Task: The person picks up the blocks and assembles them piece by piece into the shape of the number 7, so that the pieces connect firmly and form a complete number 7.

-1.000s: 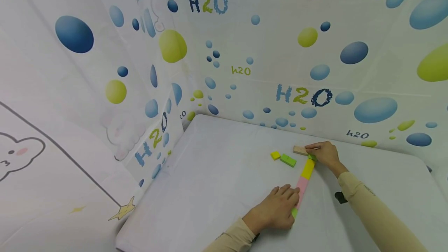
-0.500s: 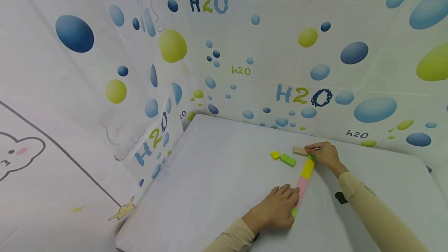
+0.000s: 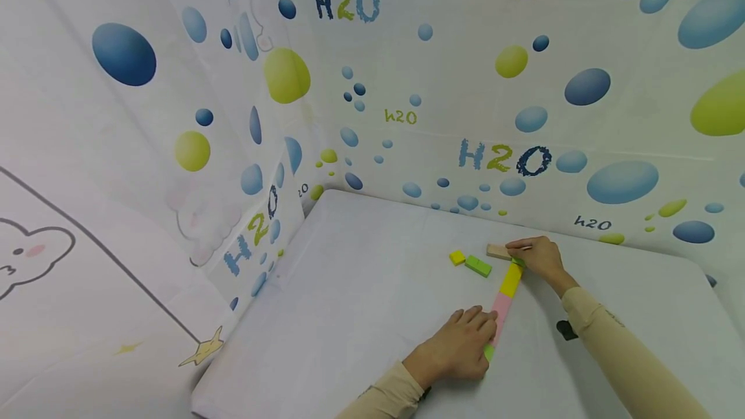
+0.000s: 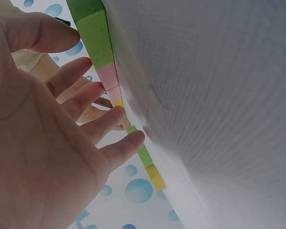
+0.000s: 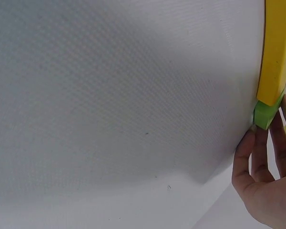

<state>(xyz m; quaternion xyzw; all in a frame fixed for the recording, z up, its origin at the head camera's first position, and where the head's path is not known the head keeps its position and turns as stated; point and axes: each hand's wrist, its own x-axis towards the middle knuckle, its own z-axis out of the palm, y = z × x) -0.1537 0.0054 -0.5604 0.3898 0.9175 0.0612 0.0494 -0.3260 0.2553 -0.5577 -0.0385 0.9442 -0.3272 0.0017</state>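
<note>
Alignment seemed in hand: on the table (image 3: 372, 283), the row (image 3: 511, 282) was touched along its left side by the left hand (image 3: 460, 344), fingers extended; its far green block (image 5: 266, 115) was pinched by the right hand (image 3: 540, 256). Gentle end pressure seemed needed next.

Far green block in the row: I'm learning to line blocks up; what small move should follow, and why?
Probably the right hand should press the far green block snug against the adjoining yellow block: its fingertips touch the green, and the left hand, alongside the pink blocks, could steady them.
</note>
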